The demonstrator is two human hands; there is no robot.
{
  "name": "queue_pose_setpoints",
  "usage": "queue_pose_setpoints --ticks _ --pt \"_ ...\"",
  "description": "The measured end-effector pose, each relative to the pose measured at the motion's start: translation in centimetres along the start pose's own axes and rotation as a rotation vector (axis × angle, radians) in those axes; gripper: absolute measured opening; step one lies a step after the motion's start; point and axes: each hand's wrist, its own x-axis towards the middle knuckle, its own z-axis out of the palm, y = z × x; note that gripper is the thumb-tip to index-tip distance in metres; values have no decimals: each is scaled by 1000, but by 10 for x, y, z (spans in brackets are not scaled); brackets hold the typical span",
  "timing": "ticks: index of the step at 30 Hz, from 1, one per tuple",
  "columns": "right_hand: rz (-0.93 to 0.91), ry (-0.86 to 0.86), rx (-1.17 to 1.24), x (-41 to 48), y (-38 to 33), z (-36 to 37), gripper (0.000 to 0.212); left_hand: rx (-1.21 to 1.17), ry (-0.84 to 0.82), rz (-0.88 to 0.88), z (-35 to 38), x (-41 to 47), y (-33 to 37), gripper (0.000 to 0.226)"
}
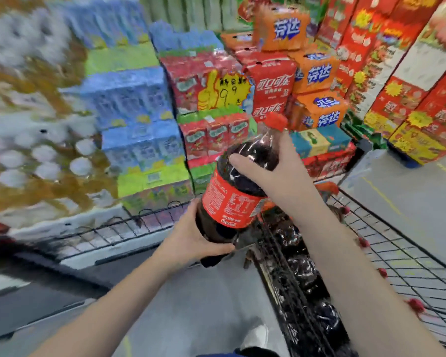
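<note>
A large cola bottle with a red label and red cap is held tilted in the air, cap pointing up and away. My left hand grips its base from below. My right hand wraps over the bottle's shoulder near the neck. The bottle hangs above the left rim of a wire shopping cart.
Several dark cola bottles lie in the cart. Stacked drink packs fill the space ahead: blue and green cases on the left, red and orange packs in the middle, red boxes on the right. Grey floor lies below.
</note>
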Motion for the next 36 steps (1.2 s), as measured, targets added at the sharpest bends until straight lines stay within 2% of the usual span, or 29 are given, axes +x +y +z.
queue_pose_setpoints --ticks 4,10,15,25,29,36 --pt "-27 -35 12 -10 -31 74 59 -32 110 -14 -59 -47 -20 99" --pt "-63 -126 116 -42 -82 194 65 -68 278 -56 -148 -131 -64 93" --pt "-114 -176 176 -77 -113 289 56 -74 433 -64 -209 -201 -97 95" --pt "-265 -544 266 -118 -173 455 44 -84 804 -203 -301 -319 -158 100" --pt "-326 -670 301 -132 -191 528 43 -63 931 -297 -335 -358 -185 94" --pt "-321 -899 389 -146 -217 662 39 -70 1105 -427 -416 -408 -239 99"
